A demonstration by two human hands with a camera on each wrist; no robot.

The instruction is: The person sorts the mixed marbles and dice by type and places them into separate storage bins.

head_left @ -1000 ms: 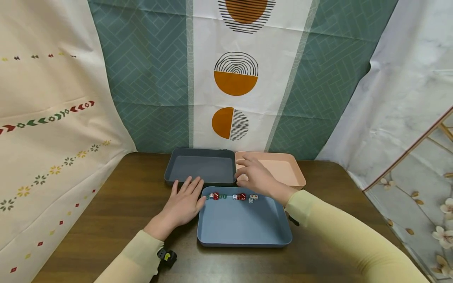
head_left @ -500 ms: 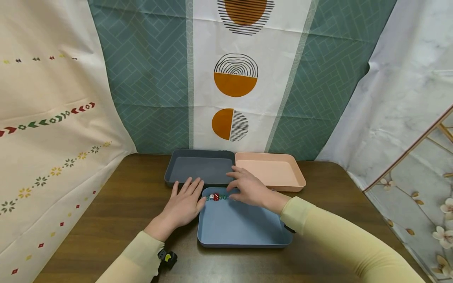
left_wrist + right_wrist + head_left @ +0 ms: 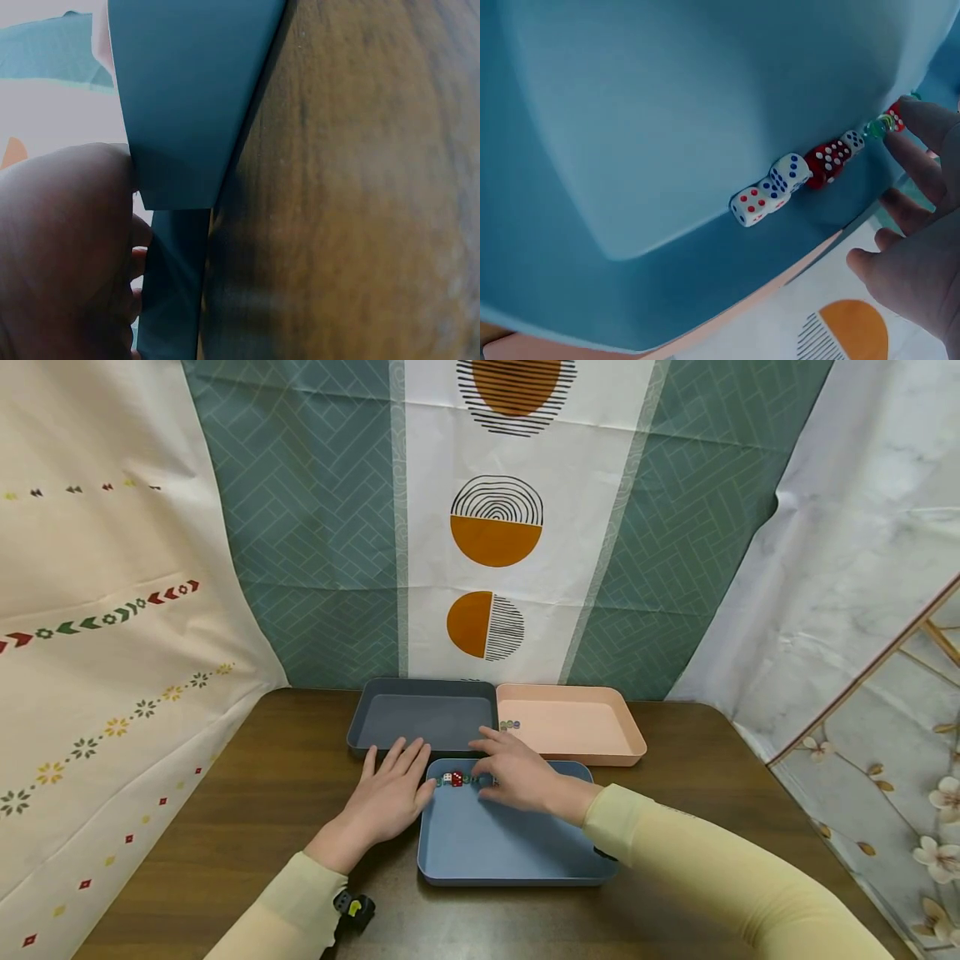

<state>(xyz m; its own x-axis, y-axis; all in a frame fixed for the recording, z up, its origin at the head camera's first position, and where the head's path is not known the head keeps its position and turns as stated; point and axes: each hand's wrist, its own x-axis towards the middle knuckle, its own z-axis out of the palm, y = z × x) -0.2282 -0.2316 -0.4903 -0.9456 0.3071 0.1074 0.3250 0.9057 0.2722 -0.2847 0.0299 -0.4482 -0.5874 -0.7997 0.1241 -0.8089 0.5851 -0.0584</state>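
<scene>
My left hand (image 3: 382, 802) lies with fingers spread by the left side of the blue tray (image 3: 517, 856); its thumb is at that tray's rim and its fingertips reach the dark grey tray (image 3: 427, 718). Over the blue tray's far part, my right hand (image 3: 521, 777) reaches down with fingers slightly bent and parted. Its thumb and forefinger are beside a green glass marble (image 3: 876, 127); no grip on it shows. Along the tray's far wall runs a row of white dice (image 3: 748, 206), red dice (image 3: 829, 161) and green marbles, partly hidden by the right hand in the head view.
A peach tray (image 3: 592, 718) stands behind, beside the dark grey one, with several small round pieces (image 3: 510, 725) at its left end. The wooden table (image 3: 217, 810) carries all three trays. Patterned cloths (image 3: 322, 527) hang close behind and at both sides.
My right hand has come from over the peach tray toward me and left, down over the blue tray's far part. The small round pieces in the peach tray are uncovered. My left hand stays put.
</scene>
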